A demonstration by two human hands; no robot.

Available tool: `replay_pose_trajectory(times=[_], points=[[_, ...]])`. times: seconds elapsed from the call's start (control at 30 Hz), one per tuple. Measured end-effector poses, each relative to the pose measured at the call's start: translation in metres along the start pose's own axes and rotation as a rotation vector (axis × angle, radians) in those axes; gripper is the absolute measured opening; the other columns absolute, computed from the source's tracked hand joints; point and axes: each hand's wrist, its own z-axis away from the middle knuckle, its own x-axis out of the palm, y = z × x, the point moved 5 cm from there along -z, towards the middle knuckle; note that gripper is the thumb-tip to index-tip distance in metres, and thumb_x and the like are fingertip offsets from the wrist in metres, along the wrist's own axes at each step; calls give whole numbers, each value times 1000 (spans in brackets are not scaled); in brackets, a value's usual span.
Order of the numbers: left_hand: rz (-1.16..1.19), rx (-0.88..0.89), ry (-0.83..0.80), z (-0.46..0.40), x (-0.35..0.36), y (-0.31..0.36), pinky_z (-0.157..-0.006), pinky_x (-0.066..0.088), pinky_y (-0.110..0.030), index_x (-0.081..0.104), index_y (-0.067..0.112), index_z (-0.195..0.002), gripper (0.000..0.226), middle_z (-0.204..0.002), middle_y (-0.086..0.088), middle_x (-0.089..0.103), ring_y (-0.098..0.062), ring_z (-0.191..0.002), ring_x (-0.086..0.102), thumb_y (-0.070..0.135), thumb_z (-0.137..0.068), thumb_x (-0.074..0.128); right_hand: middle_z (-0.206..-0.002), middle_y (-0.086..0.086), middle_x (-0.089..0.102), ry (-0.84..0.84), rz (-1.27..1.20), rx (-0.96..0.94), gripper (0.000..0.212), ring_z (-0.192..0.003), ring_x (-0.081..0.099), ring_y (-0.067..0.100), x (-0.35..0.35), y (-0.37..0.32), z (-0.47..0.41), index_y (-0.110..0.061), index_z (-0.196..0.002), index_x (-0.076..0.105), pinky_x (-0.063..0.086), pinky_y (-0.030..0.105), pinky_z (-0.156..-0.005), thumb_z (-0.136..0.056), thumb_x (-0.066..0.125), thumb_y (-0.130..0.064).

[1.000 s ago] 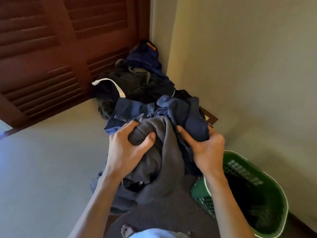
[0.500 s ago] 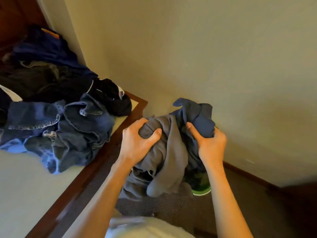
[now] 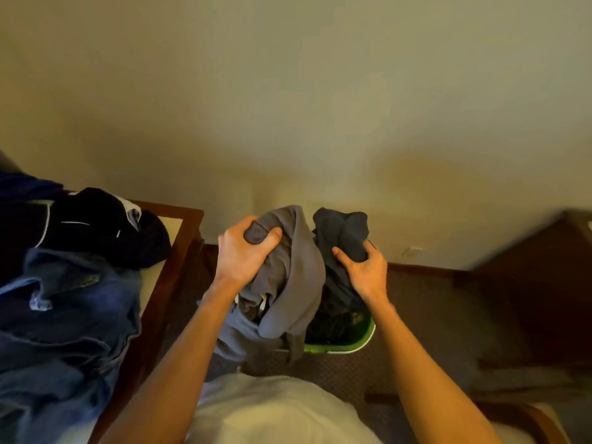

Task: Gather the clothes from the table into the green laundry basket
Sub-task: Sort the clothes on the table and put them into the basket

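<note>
My left hand (image 3: 245, 251) grips a bunched grey garment (image 3: 298, 277) that hangs down in front of me. My right hand (image 3: 363, 270) holds a dark blue garment (image 3: 342, 232) pressed against the grey one. Both pieces hang directly over the green laundry basket (image 3: 358, 339) on the floor, and they hide most of it; only its near right rim shows. On the table (image 3: 179, 251) at the left lie blue jeans (image 3: 70, 315) and a pile of black clothes (image 3: 102, 229).
A plain wall stands close behind the basket. Brown carpet (image 3: 432, 315) covers the floor around it. A dark wooden piece of furniture (image 3: 544, 283) sits at the right. The table's wooden edge runs along my left arm.
I have turned right from the table toward the basket. Both hands have carried the grey and blue bundle off the table and over the basket, lowering it.
</note>
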Motion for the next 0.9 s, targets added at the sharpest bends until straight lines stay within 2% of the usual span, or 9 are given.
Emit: replay_pose_trajectory(times=[0.1,0.23,0.4,0.5,0.63,0.67,0.73,0.8,0.9], points=[[-1,-82,-9,-21,7,-17,-60,43,-24,58,25,-70,27,-67,5,63,-8,-64,61,34,-90,74,-115,11,59,-7,145,88,38,-104,59,25,11,23,-10,-12,-117,66,46,34,-85,-89,73,-37],[-1,-130,-43,-39,24,-28,-61,44,-30,61,17,-72,28,-68,0,63,-17,-67,61,35,-89,73,-123,18,60,27,176,195,33,-108,63,32,16,43,-12,-2,-120,66,47,32,-87,-97,65,-24],[-16,-142,-66,-55,59,-25,-72,57,-39,65,22,-78,23,-77,0,69,-18,-79,67,41,-86,74,-97,4,68,-27,48,277,21,-85,63,13,11,61,-15,-4,-111,68,55,40,-90,-99,61,-21],[-47,-123,-132,-60,84,-24,-78,59,-35,69,27,-90,18,-86,8,71,-10,-86,67,44,-86,74,-89,-4,64,-26,29,289,15,-85,63,10,-1,78,-22,-12,-103,68,52,33,-80,-99,60,-24],[-264,-32,-392,-66,125,-43,-90,49,-28,67,31,-119,47,-115,10,64,-9,-104,59,56,-81,76,-86,-5,64,-60,49,274,16,-87,62,15,-12,98,-33,-9,-101,69,48,33,-79,-100,59,-22],[-319,-14,-477,-64,135,-51,-92,46,-28,67,26,-119,50,-117,7,61,-11,-107,57,54,-79,79,-87,-3,65,-78,58,266,16,-86,63,16,-11,101,-34,-10,-100,69,48,32,-78,-100,58,-21],[-369,-24,-575,-54,150,-72,-91,44,-30,70,23,-104,34,-110,1,63,-16,-104,59,44,-80,82,-88,1,66,-126,84,246,17,-83,61,15,-9,105,-36,-9,-100,70,45,29,-75,-100,55,-17],[-331,-112,-525,-43,151,-92,-90,48,-35,67,25,-89,20,-102,1,65,-17,-98,62,40,-83,80,-89,2,67,-175,99,219,20,-81,60,15,-3,108,-36,-7,-99,71,45,29,-74,-101,52,-13],[-257,-287,-402,-14,136,-111,-92,49,-31,68,24,-95,18,-115,2,65,-14,-103,60,39,-89,75,-89,4,69,-254,118,160,21,-83,64,20,13,108,-33,-11,-91,70,51,34,-77,-99,51,-10]])
